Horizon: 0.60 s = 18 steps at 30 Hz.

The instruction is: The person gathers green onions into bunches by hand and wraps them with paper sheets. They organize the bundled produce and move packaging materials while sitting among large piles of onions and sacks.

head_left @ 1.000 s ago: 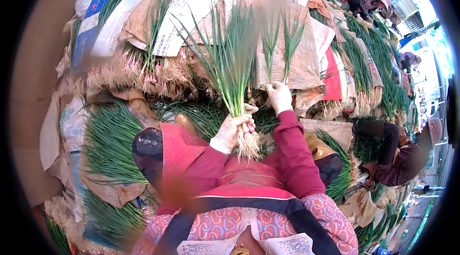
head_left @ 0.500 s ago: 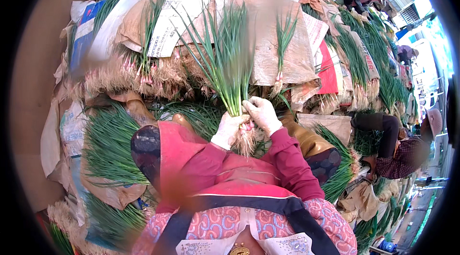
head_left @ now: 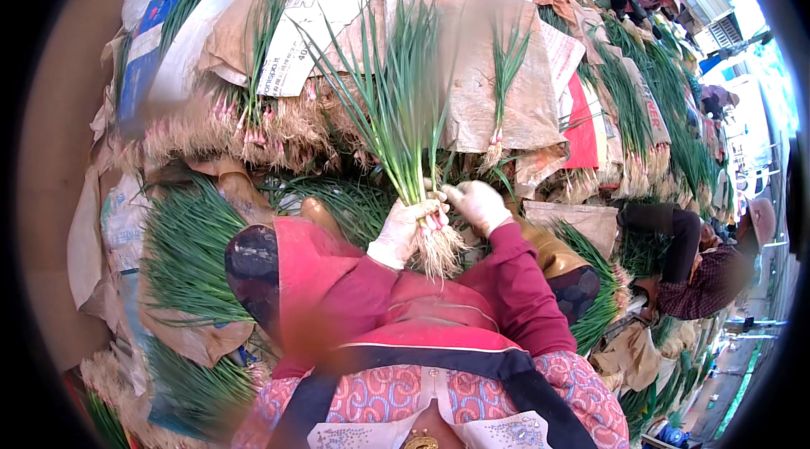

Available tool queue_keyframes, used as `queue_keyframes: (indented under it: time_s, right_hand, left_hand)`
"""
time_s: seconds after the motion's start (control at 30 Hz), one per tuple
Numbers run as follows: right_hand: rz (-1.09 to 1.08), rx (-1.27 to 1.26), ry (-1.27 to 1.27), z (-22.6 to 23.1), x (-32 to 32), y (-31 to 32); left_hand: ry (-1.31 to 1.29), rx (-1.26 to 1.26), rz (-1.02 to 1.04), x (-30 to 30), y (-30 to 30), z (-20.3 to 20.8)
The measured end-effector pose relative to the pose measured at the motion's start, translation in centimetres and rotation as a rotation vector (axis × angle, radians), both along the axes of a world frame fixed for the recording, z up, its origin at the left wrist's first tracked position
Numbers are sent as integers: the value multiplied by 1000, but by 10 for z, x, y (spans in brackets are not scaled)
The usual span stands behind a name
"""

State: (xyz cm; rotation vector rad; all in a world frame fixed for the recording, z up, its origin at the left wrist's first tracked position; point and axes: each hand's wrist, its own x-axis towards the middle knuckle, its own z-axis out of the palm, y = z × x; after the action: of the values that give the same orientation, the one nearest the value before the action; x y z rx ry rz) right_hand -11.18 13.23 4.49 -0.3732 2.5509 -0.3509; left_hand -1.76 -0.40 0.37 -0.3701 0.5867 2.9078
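Note:
I hold a bunch of green onions (head_left: pixel 403 124) upright in front of me, long green leaves fanning upward and pale roots (head_left: pixel 439 248) hanging below my fingers. My left hand (head_left: pixel 405 225), in a white glove, is closed around the bunch just above the roots. My right hand (head_left: pixel 477 204), also gloved in white, rests against the bunch's right side at the same height, fingers curled on the stalks. Red sleeves cover both forearms.
Stacks of green onions lie all around, covered with brown sacks (head_left: pixel 494 69) and printed paper (head_left: pixel 325 6). A loose heap of green leaves (head_left: pixel 181 251) is at my left. Another person (head_left: pixel 700 267) in dark clothes crouches at the right among more bundles.
My right hand came down from the sacks above and joined the left on the bunch. The bunch stayed upright in my left hand.

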Motion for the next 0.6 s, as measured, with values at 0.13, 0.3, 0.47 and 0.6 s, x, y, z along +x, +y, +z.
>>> queue_keyframes:
  time_s: [0.13,0.3,0.47,0.6]
  right_hand:
    - [-342,-307,488,18,-48,15]
    - [-433,-246,310,-26,-119,46]
    - [-645,-1083,93,-6,-99,39]
    - [-414,-593,650,-7,-82,47]
  left_hand:
    - [35,123,-101,-1,-2,1]
    - [67,87,-149,-6,-2,6]
    - [60,48,-140,-6,-6,3]
    - [15,42,-87,-6,-5,9]
